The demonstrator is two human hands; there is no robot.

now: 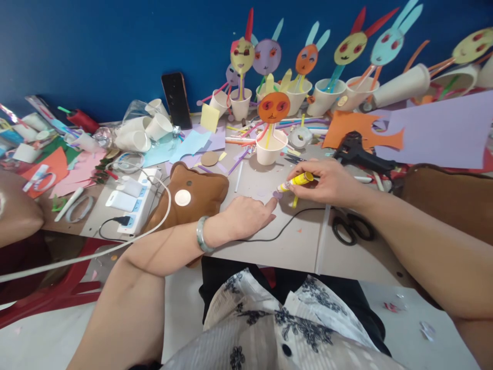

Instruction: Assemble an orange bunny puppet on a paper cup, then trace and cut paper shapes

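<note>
R hand pinches yellow glue stick btwn thumb & fingers, tip near small purple paper disc on tbl; L hand half uncurled, nothing visibly held, index fingertip at disc.

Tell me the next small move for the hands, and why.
Probably dab the yellow glue stick over the small purple paper disc. The right hand holds the stick with its lower end at the disc, and the left hand has its index fingertip there, apparently steadying it.
</note>
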